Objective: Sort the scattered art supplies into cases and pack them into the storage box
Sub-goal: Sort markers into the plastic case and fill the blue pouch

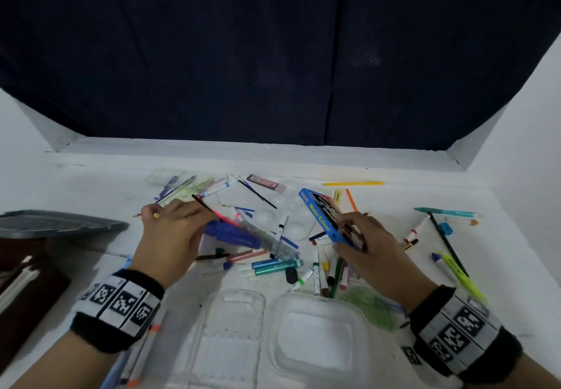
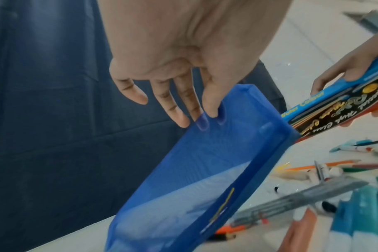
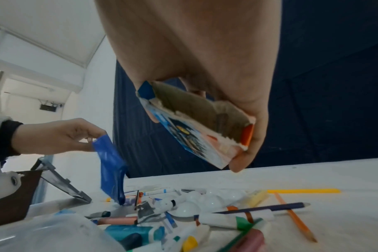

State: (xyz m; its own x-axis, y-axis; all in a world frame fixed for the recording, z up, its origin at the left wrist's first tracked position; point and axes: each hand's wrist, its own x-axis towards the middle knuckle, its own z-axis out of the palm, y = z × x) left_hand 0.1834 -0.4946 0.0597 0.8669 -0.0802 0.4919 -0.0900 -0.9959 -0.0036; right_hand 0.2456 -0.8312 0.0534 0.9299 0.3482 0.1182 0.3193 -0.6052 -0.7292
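Observation:
My left hand [image 1: 179, 218] pinches one end of a blue translucent plastic case [image 1: 230, 235] and holds it tilted, its far end down among the pens. In the left wrist view the fingers [image 2: 211, 109] lie behind the case's wall [image 2: 205, 170], which looks hollow. My right hand [image 1: 355, 236] grips a blue "Water Colour" cardboard box [image 1: 321, 218] above the table. The right wrist view shows that box's torn open end [image 3: 196, 122], with nothing visible inside. Pens, markers and paint tubes [image 1: 321, 276] lie scattered between the hands.
A grey lid [image 1: 54, 224] and a dark brown box [image 1: 27, 291] sit at the left edge. Two clear plastic cases [image 1: 230, 328] [image 1: 315, 337] lie near the front. A white palette [image 1: 291, 221] is mid-table; a yellow highlighter [image 1: 458, 276] and pencils lie to the right.

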